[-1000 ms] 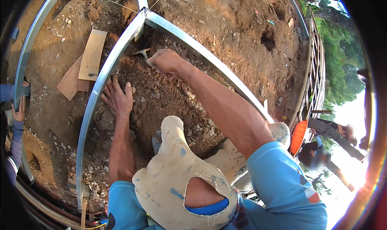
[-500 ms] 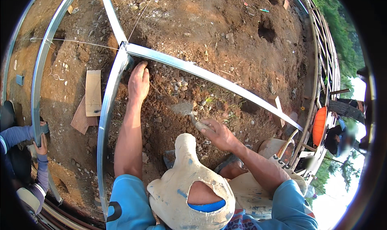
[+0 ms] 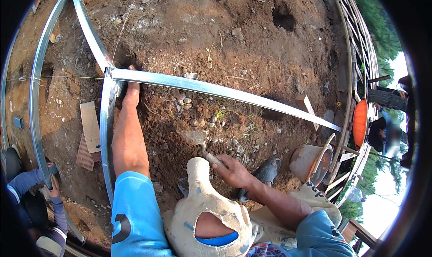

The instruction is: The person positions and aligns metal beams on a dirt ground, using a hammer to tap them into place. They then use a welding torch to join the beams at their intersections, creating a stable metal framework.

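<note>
My right hand (image 3: 232, 170) is closed round the handle of a trowel (image 3: 195, 137), whose soil-coated blade lies low over the stony dirt in front of my knee. My left arm stretches forward to the corner where silvery metal channels meet. There, my left hand (image 3: 132, 91) passes beneath the channel (image 3: 189, 85) running off to the right. A fingertip shows past its far edge, but most of the fingers are hidden. Another channel (image 3: 107, 122) comes back toward me along the left side of my arm. A thin string (image 3: 72, 77) meets the frame near this corner.
A co-worker's hands (image 3: 54, 185) hold another channel (image 3: 38, 122) at left. Boards (image 3: 91, 126) lie beside the frame. A hole (image 3: 283, 17) opens in the far soil. A dirty bucket (image 3: 302, 162) and an orange basin (image 3: 359, 123) stand right, near a wooden fence (image 3: 348, 54).
My left hand has reached farther forward, going under the channel near the corner. My right hand still grips the trowel, low over the dirt. The whole view has shifted.
</note>
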Action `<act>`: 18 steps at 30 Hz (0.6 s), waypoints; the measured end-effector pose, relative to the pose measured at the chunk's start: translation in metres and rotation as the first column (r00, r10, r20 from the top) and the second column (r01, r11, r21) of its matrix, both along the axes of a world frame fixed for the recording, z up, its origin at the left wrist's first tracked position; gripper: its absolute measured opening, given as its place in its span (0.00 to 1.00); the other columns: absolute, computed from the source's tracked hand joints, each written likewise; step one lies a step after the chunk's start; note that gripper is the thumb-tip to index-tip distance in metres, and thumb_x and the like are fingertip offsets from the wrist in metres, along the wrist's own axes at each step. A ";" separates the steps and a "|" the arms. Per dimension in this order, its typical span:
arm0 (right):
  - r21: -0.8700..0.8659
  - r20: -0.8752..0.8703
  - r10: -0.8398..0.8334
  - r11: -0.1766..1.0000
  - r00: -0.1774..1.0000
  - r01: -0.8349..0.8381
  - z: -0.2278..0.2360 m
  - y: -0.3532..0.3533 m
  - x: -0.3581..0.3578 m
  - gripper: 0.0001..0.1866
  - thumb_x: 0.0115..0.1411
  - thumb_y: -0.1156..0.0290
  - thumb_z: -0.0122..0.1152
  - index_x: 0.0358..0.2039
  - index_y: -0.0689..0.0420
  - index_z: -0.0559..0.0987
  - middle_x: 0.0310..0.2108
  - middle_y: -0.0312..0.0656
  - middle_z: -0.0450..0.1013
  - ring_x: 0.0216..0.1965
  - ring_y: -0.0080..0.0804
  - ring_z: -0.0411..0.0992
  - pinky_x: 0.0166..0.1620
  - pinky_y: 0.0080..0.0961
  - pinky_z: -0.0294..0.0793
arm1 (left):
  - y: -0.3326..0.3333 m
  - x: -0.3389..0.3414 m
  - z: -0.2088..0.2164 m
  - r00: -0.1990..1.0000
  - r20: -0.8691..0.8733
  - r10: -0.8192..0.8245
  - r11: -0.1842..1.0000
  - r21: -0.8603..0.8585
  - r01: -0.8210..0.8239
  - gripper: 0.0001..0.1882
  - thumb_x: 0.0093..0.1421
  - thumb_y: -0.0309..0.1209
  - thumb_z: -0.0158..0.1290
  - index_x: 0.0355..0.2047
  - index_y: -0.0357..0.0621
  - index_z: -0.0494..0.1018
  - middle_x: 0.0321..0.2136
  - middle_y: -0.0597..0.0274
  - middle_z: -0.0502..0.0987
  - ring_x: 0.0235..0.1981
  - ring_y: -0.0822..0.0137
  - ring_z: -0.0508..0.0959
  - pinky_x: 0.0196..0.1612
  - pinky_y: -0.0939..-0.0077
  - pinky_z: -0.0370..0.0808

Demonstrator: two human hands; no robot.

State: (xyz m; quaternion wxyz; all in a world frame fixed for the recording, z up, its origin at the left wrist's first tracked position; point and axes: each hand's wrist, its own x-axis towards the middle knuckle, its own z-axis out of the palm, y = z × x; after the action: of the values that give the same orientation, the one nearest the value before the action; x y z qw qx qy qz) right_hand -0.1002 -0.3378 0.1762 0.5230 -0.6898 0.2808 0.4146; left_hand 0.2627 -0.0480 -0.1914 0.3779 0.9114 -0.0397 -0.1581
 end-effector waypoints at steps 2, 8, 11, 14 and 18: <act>-0.003 0.009 0.014 1.000 1.000 -0.014 0.000 0.000 0.003 0.28 0.72 0.48 0.53 0.58 0.61 0.74 0.44 0.55 0.77 0.46 0.47 0.78 0.50 0.43 0.75 | 0.012 0.004 -0.019 0.997 -0.043 -0.064 0.993 0.100 0.068 0.38 0.76 0.54 0.31 0.74 0.36 0.52 0.74 0.41 0.52 0.76 0.49 0.51 0.77 0.63 0.48; 0.031 -0.002 0.021 0.999 1.000 -0.021 0.002 0.004 0.005 0.29 0.72 0.47 0.54 0.59 0.59 0.73 0.45 0.55 0.77 0.48 0.48 0.77 0.51 0.42 0.74 | 0.025 0.005 -0.009 0.934 -0.215 -0.286 0.870 0.349 0.347 0.35 0.77 0.49 0.28 0.75 0.38 0.51 0.75 0.47 0.52 0.76 0.53 0.51 0.77 0.65 0.49; 0.009 0.024 0.047 0.999 0.999 -0.047 0.000 0.007 0.001 0.30 0.71 0.46 0.53 0.61 0.58 0.71 0.44 0.56 0.77 0.47 0.50 0.77 0.52 0.44 0.74 | 0.026 -0.013 0.038 0.906 -0.290 -0.308 0.837 0.371 0.403 0.31 0.76 0.41 0.29 0.75 0.40 0.52 0.75 0.51 0.55 0.75 0.52 0.55 0.76 0.64 0.54; -0.008 0.047 0.076 0.997 0.996 -0.075 -0.004 0.007 -0.004 0.31 0.71 0.45 0.53 0.63 0.57 0.69 0.45 0.60 0.78 0.48 0.56 0.78 0.52 0.47 0.74 | 0.018 -0.029 0.062 0.949 -0.266 -0.169 0.974 0.104 0.202 0.27 0.76 0.29 0.30 0.74 0.42 0.56 0.71 0.47 0.62 0.73 0.51 0.59 0.73 0.68 0.60; -0.039 0.098 0.115 0.993 0.989 -0.111 -0.008 0.013 -0.010 0.31 0.70 0.47 0.53 0.63 0.58 0.68 0.44 0.63 0.78 0.48 0.60 0.78 0.53 0.49 0.74 | 0.018 -0.030 0.055 0.816 -0.318 -0.483 0.645 0.501 0.577 0.27 0.75 0.23 0.31 0.74 0.38 0.55 0.70 0.50 0.65 0.66 0.59 0.68 0.69 0.71 0.64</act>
State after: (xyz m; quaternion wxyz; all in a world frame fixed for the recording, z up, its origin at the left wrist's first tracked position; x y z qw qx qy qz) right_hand -0.1098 -0.3245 0.1685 0.5005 -0.7330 0.2217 0.4039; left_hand 0.2332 -0.0295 -0.1363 0.0227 0.9139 -0.2257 -0.3367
